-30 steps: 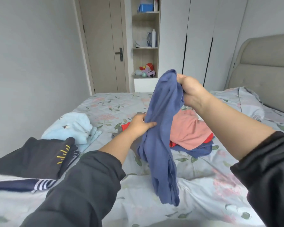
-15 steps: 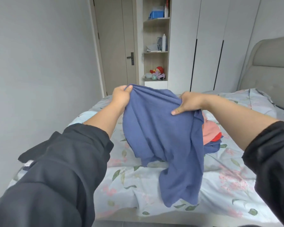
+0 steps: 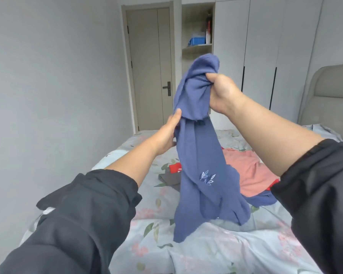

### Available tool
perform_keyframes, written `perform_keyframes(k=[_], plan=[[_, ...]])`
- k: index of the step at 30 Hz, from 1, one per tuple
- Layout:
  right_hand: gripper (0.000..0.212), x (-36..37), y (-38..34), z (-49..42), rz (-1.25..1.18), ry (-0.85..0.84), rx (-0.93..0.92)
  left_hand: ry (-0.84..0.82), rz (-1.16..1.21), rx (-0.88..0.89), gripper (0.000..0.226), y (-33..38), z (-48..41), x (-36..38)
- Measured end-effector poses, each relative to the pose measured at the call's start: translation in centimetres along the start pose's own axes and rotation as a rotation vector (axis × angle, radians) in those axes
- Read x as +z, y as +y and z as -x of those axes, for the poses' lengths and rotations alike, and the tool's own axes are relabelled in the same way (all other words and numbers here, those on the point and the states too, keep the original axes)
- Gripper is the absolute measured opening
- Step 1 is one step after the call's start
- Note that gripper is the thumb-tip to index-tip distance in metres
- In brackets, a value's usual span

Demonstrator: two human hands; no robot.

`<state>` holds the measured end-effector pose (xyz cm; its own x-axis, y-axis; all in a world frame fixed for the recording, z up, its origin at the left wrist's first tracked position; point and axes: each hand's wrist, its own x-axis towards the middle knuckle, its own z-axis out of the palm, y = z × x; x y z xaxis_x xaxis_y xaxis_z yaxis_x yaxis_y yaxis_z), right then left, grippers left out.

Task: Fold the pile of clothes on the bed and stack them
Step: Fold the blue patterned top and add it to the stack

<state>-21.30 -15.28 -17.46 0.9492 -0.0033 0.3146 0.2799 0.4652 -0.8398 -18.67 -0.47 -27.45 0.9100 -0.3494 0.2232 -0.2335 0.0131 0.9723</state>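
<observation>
Blue garment (image 3: 198, 155): it hangs in the air over the bed (image 3: 206, 252), bunched at the top. Its lower hem touches the floral cover, and a small leaf motif faces you.
Right hand (image 3: 221, 91): your fingers are curled tight round the bunched top, which is the garment's highest point.
Left hand (image 3: 166, 133): it holds the garment's left edge lower down. Your thumb lies on the front of the cloth; your fingers are hidden behind it.
Pile (image 3: 249, 171): pink, red, grey and blue pieces lie on the bed just behind the hanging garment.
Edges: the bed's left edge runs beside the grey wall (image 3: 48, 76), and the headboard (image 3: 329, 95) stands at the right.
Room: floral cover shows left of the pile and between the hem and you.
Background: the door (image 3: 149, 66) and the wardrobe (image 3: 265, 46) stand beyond the bed's far edge.
</observation>
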Motion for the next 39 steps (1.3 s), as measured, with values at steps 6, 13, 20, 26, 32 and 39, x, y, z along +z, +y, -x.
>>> perform_keyframes(k=[6, 13, 20, 26, 32, 39], plan=[[0.037, -0.3, -1.3, -1.3, -0.15, 0.083, -0.12, 0.054, -0.348, -0.167, 0.037, -5.0, 0.9, 2.6], [0.053, -8.7, 2.4, -0.2, 1.684, -0.115, 0.6, 0.335, -0.395, -0.04, 0.017, -2.0, -0.9, -0.3], [0.045, -8.4, 8.0, 1.0, 1.011, -0.509, 0.375, 0.227, -0.559, 0.161, 0.019, 1.4, -2.0, 0.7], [0.014, -6.4, 7.7, 0.3, 0.503, -0.052, 0.172, 0.394, -0.372, 0.141, 0.014, 1.1, -2.3, -1.0], [0.015, -5.4, 5.6, -1.1, 0.122, 0.232, 0.108, -0.051, -0.241, -0.23, 0.066, -3.6, -0.8, -1.8], [0.022, -6.4, 4.8, -0.9, -0.094, 0.291, 0.069, -0.261, 0.0, -0.316, 0.023, -8.0, -0.1, 0.6]])
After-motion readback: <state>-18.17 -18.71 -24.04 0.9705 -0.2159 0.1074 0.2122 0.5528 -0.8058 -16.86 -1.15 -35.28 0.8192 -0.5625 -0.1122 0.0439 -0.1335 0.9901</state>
